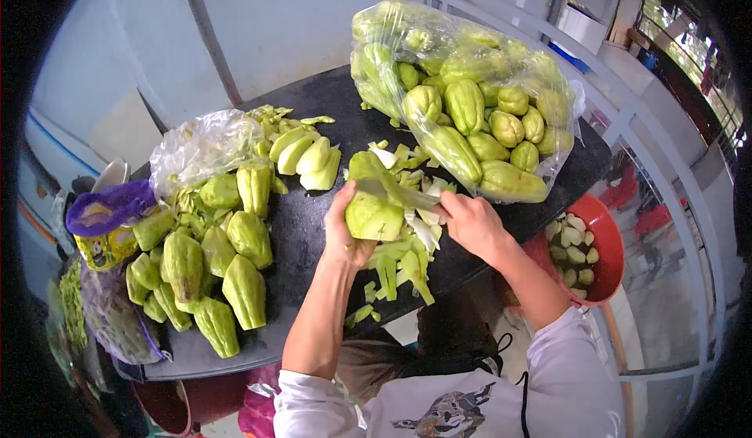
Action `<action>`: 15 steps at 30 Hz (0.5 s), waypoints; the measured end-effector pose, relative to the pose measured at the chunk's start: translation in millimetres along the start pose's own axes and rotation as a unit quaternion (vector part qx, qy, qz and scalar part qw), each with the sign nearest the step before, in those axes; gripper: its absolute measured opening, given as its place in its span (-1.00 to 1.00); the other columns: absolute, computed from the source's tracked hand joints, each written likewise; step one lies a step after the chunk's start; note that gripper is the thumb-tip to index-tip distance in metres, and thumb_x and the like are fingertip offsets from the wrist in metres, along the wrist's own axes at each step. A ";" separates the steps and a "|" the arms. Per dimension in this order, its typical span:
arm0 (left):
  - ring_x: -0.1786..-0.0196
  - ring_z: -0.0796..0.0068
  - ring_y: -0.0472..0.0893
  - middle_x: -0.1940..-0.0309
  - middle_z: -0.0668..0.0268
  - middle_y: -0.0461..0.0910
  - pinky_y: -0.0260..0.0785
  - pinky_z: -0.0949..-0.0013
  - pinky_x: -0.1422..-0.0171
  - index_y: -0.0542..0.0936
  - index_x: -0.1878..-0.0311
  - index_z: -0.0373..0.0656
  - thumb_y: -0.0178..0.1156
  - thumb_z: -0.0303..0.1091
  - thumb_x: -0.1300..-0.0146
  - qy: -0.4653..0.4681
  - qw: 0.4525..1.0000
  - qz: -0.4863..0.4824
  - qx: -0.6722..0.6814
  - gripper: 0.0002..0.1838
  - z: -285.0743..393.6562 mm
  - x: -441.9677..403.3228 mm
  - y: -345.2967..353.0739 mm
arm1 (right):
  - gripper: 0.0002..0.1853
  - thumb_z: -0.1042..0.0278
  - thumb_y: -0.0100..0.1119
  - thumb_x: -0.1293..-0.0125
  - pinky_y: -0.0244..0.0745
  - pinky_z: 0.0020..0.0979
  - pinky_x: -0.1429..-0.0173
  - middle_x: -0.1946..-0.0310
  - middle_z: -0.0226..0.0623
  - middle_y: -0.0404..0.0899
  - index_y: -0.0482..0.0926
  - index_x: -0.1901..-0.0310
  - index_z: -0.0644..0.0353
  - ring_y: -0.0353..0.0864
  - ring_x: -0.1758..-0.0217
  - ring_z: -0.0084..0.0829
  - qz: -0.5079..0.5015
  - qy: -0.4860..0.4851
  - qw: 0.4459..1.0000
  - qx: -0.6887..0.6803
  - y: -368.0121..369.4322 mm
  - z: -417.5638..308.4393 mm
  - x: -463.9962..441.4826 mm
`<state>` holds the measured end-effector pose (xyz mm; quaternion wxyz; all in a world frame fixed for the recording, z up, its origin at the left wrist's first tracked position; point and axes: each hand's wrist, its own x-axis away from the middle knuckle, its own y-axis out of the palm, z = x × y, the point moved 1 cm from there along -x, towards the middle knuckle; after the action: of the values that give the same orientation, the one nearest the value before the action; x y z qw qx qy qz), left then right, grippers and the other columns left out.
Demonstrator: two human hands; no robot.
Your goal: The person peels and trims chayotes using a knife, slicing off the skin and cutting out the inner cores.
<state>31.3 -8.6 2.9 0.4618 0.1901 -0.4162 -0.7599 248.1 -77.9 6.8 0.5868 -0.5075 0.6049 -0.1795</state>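
Observation:
A partly peeled chayote (374, 217) is in my left hand (345, 223), whose fingers are wrapped round its side above the table. My right hand (472, 223) is closed on a knife (411, 196); its blade lies across the top of the chayote, and the handle is hidden in my fist. Beneath the two hands is a pile of green peelings (411, 262). Behind my left hand lie several pale peeled chayote pieces (313, 158).
Whole chayotes (184, 266) are heaped on the left of the dark table (298, 238). A large clear bag of chayotes (486, 109) stands at the back right. A red bucket (607, 262) with cut pieces is below the right edge, near a metal railing (666, 152).

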 end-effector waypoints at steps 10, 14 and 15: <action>0.43 0.01 0.60 0.21 0.09 0.60 0.42 0.10 0.56 0.48 -0.19 -0.14 0.01 0.32 -0.26 0.037 0.999 0.002 -0.014 -0.29 16.1 5.5 15.8 | -0.83 0.48 0.22 -0.23 0.55 0.03 0.38 0.44 -0.04 0.62 0.38 0.27 0.19 0.64 0.42 0.11 -0.029 0.041 0.998 0.039 -17.1 -4.0 -9.0; 0.45 0.02 0.59 0.21 0.08 0.60 0.42 0.14 0.59 0.47 -0.19 -0.15 0.01 0.31 -0.26 0.048 0.998 -0.005 -0.033 -0.29 22.4 8.4 18.5 | -0.82 0.48 0.22 -0.23 0.56 0.02 0.39 0.44 -0.05 0.61 0.38 0.27 0.19 0.64 0.43 0.10 -0.035 0.037 0.998 0.047 -12.6 -5.5 -12.2; 0.44 0.01 0.60 0.21 0.07 0.60 0.43 0.14 0.60 0.47 -0.19 -0.16 0.01 0.31 -0.26 0.049 0.998 -0.005 -0.032 -0.28 23.3 7.3 17.0 | -0.82 0.48 0.22 -0.23 0.56 0.02 0.39 0.44 -0.05 0.61 0.38 0.27 0.19 0.64 0.43 0.10 -0.037 0.038 0.998 0.047 -12.7 -6.8 -12.8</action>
<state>21.3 -8.0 30.9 0.4836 0.2145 -0.3679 -0.7647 244.6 -75.3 25.5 0.5798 -0.4941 0.5984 -0.2481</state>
